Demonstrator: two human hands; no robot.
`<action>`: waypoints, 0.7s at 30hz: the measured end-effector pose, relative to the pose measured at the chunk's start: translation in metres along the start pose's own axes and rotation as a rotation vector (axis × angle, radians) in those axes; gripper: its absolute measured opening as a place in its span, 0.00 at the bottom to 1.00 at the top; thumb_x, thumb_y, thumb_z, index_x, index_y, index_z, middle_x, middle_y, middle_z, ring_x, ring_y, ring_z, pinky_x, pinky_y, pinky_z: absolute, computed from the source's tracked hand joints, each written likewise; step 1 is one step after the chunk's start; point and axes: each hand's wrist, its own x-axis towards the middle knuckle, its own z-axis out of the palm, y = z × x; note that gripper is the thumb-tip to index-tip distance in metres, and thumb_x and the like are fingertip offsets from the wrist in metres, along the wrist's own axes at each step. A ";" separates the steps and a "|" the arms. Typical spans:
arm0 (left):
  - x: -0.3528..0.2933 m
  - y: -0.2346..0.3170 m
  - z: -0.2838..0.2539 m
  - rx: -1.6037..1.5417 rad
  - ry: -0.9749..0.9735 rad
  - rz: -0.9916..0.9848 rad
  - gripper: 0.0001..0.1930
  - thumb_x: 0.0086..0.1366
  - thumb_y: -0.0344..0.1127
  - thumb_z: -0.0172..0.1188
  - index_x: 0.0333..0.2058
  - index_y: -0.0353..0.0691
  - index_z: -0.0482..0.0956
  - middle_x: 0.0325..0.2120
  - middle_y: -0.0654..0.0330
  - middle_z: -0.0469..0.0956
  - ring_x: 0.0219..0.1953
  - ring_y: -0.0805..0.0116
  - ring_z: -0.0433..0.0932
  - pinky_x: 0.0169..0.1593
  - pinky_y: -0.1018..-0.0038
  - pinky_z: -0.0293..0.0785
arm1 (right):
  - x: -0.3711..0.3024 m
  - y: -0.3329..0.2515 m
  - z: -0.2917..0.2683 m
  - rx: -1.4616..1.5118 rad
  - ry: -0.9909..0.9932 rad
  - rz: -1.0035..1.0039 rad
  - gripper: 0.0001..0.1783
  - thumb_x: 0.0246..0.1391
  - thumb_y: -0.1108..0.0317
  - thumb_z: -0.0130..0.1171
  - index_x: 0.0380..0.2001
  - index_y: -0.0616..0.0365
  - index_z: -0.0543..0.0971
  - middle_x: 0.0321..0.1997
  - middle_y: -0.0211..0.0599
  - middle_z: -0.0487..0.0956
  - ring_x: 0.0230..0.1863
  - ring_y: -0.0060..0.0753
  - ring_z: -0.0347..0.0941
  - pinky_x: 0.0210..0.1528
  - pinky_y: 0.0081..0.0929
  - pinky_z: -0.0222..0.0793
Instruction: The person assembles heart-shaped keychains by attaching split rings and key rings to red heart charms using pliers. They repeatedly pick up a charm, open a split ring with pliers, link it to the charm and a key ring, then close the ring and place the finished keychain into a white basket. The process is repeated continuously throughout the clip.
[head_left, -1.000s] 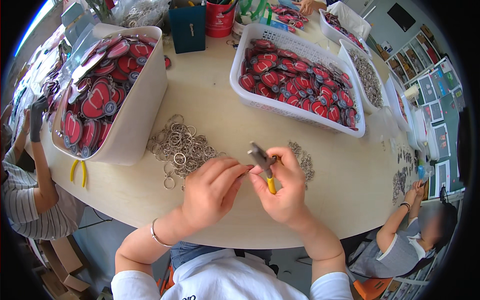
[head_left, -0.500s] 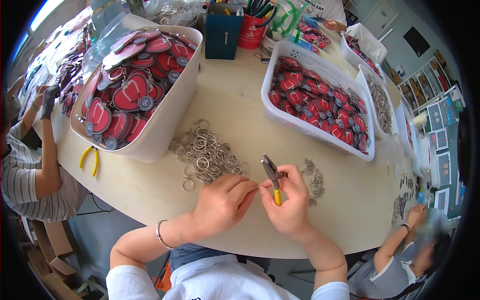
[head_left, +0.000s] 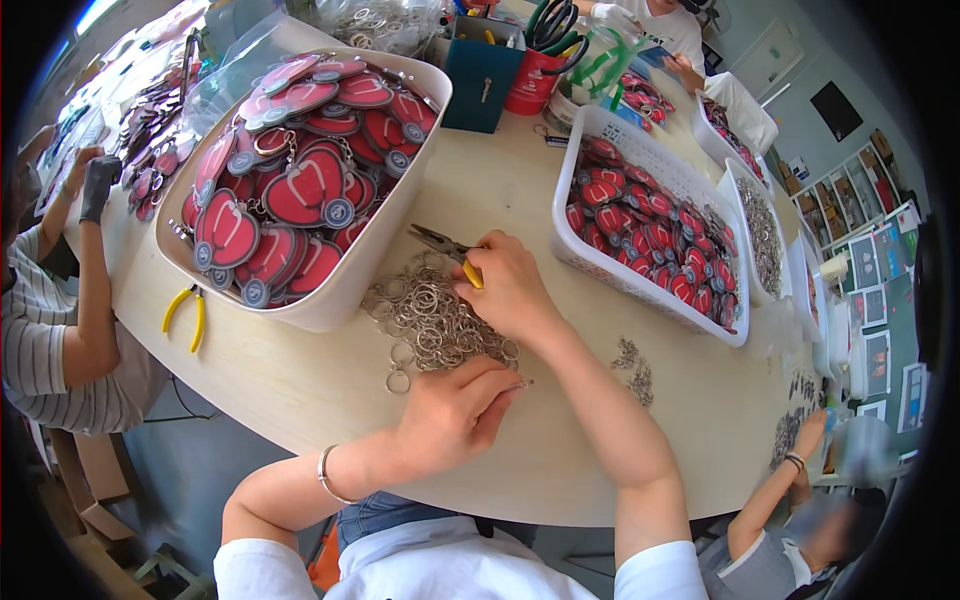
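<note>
Pinching a small metal piece (head_left: 526, 384) with the left hand (head_left: 455, 410), gripping pliers (head_left: 456, 251) with the right hand (head_left: 508, 290)

Pressing left thumb and forefinger together on the piece, too tiny to make out, near the close side of the heaped rings (head_left: 435, 325). Curling right fingers around yellow handles, dark nose aimed left over the heap's far side; unable to tell about contact with rings there. Shiny, round and tangled, apart from two stragglers at near left. Hemmed in behind and leftward by a white bin (head_left: 375, 250), farther right by a perforated basket (head_left: 640, 293). Showing pale tabletop (head_left: 560, 470) rightward to a small chain pile (head_left: 638, 378) and down to the curved near edge.
</note>
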 end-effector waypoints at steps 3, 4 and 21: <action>-0.002 0.000 0.000 -0.009 -0.017 -0.011 0.09 0.50 0.21 0.64 0.32 0.36 0.79 0.28 0.57 0.79 0.20 0.62 0.77 0.22 0.72 0.73 | -0.001 0.001 -0.001 -0.094 -0.015 0.000 0.09 0.44 0.69 0.65 0.25 0.64 0.78 0.40 0.45 0.74 0.45 0.50 0.68 0.47 0.42 0.64; -0.003 0.001 0.000 -0.011 -0.026 -0.019 0.09 0.50 0.21 0.64 0.32 0.37 0.79 0.28 0.57 0.79 0.20 0.62 0.77 0.22 0.72 0.73 | -0.005 0.004 -0.002 -0.102 -0.027 0.042 0.10 0.45 0.68 0.65 0.26 0.64 0.78 0.40 0.45 0.74 0.45 0.49 0.68 0.47 0.42 0.64; -0.005 0.001 0.008 -0.193 -0.023 -0.191 0.08 0.52 0.17 0.62 0.33 0.31 0.80 0.33 0.51 0.81 0.27 0.63 0.80 0.30 0.75 0.76 | -0.096 -0.025 -0.088 0.068 0.226 0.129 0.10 0.43 0.76 0.67 0.28 0.63 0.75 0.40 0.41 0.69 0.43 0.44 0.67 0.44 0.39 0.63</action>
